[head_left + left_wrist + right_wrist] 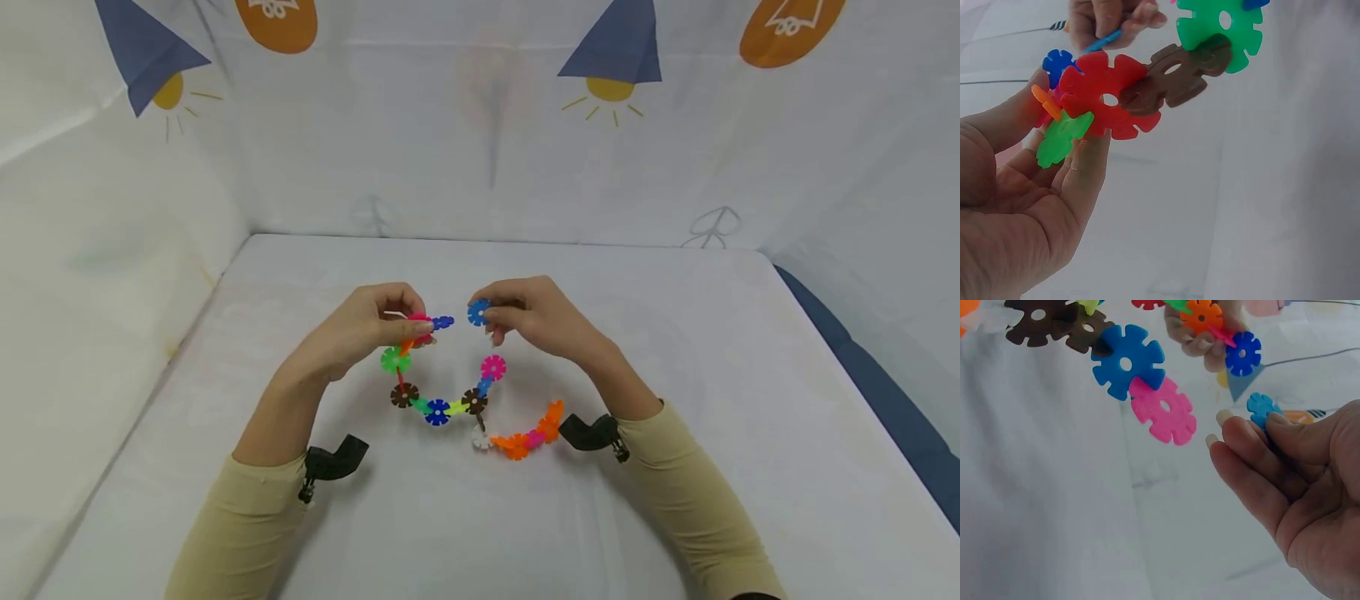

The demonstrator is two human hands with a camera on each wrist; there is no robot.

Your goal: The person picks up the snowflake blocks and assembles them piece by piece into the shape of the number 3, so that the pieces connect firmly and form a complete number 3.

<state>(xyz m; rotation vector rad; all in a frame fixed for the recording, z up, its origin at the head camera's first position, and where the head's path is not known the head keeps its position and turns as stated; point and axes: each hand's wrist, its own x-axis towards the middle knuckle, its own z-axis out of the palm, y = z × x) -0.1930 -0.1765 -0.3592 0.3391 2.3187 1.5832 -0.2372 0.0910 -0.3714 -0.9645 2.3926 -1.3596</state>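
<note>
My left hand (360,329) pinches a pink slotted disc (422,325) near one end of a chain of colorful notched plastic discs. A dark blue disc (444,322) sticks out past the fingertips toward the right. Between thumb and fingers, my right hand (542,318) holds a single light blue disc (477,312), apart from the chain and facing the dark blue one. From the left hand the chain curves down through green, red and brown discs (404,395). A branch rises to a free pink disc (493,367) below the right hand; another runs through a white disc (482,437) to orange discs (516,447).
A white-covered table (420,533) lies under the hands. Behind it hangs a white fabric wall (420,150) printed with lamps. Black wrist cameras (337,458) jut inward from both sleeves, the right one close to the chain's orange end.
</note>
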